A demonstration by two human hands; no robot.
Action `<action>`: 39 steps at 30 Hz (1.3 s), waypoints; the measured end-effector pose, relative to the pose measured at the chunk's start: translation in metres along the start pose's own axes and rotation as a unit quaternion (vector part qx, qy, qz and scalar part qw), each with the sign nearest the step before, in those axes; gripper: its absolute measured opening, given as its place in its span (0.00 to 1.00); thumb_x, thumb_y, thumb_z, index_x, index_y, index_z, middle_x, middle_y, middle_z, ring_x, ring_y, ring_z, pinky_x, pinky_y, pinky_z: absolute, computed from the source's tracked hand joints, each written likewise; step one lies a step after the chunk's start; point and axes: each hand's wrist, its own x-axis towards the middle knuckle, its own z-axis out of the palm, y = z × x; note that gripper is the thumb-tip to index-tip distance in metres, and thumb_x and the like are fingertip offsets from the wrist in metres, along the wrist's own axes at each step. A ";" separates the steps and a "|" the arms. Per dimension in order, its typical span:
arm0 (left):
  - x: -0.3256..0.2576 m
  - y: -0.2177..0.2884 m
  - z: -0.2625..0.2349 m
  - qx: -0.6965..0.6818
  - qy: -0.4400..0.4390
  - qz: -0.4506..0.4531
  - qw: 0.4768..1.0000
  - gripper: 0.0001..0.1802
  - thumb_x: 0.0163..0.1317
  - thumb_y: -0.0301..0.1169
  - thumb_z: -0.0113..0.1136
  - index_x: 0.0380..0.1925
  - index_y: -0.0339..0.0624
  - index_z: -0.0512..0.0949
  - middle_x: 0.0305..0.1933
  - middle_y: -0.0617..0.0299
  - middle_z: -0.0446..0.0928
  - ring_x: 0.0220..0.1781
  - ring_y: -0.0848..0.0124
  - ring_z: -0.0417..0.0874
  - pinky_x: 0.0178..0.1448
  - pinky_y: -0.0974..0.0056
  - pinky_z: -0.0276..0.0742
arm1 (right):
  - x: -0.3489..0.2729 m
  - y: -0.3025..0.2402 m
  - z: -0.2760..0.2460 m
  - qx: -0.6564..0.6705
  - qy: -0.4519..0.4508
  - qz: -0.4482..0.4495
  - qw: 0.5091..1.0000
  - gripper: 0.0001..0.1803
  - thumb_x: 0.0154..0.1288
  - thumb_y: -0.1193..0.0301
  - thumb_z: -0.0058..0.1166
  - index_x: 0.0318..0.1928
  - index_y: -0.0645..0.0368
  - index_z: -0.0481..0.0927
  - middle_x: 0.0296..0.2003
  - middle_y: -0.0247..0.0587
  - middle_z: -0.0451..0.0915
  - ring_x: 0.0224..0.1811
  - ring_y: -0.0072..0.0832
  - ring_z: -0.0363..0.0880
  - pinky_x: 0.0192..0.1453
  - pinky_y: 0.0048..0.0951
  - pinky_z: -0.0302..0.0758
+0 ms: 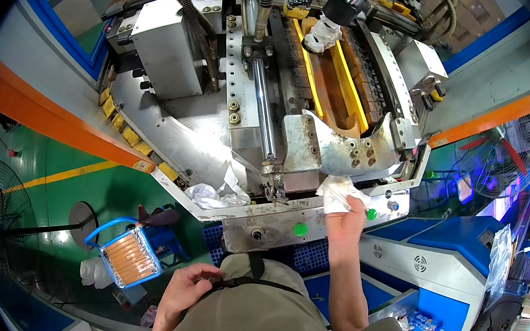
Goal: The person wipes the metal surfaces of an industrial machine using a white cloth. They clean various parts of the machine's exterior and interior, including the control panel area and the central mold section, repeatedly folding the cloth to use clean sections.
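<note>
A crumpled white cloth (339, 193) is in my right hand (345, 223), its fingers closed on the lower part. The cloth lies at the front edge of the machine, just below a worn metal plate (337, 146) and beside a green button (371, 214). My left hand (187, 288) hovers low beside my waist, near a black strap. Its fingers are loosely bent, with the thumb apart, and nothing shows in them. A second white cloth (218, 193) lies bunched in the machine's tray at left.
Yellow-edged guides (342, 76) flank a brown trough in the machine. A shiny rod (264, 109) slopes toward the front. Hoses hang above. A blue-framed stool (131, 256) stands on the green floor at left. Fans (503, 154) and a blue-white cabinet (422, 261) are at right.
</note>
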 end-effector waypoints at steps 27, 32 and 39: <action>0.006 -0.008 -0.005 0.057 -0.052 0.015 0.997 0.22 0.55 0.14 0.47 0.49 0.32 0.81 0.50 0.56 0.84 0.53 0.69 0.83 0.61 0.65 0.76 | 0.032 0.011 0.026 0.139 0.006 0.077 0.987 0.23 0.67 0.77 0.40 0.62 0.70 0.69 0.62 0.54 0.74 0.65 0.49 0.74 0.73 0.56 0.68; 0.011 0.008 0.019 0.052 -0.062 0.009 0.997 0.22 0.55 0.14 0.47 0.49 0.32 0.81 0.50 0.55 0.84 0.53 0.69 0.83 0.61 0.65 0.76 | 0.029 -0.037 0.022 0.080 0.016 0.120 0.989 0.28 0.63 0.81 0.40 0.65 0.70 0.64 0.64 0.60 0.70 0.68 0.56 0.69 0.74 0.60 0.65; 0.016 0.019 0.049 0.026 -0.074 -0.011 0.997 0.21 0.58 0.17 0.53 0.52 0.32 0.81 0.50 0.58 0.83 0.51 0.72 0.82 0.58 0.68 0.76 | 0.073 -0.112 0.002 0.043 0.035 0.081 0.995 0.28 0.61 0.80 0.39 0.63 0.75 0.63 0.62 0.63 0.70 0.66 0.59 0.70 0.75 0.60 0.63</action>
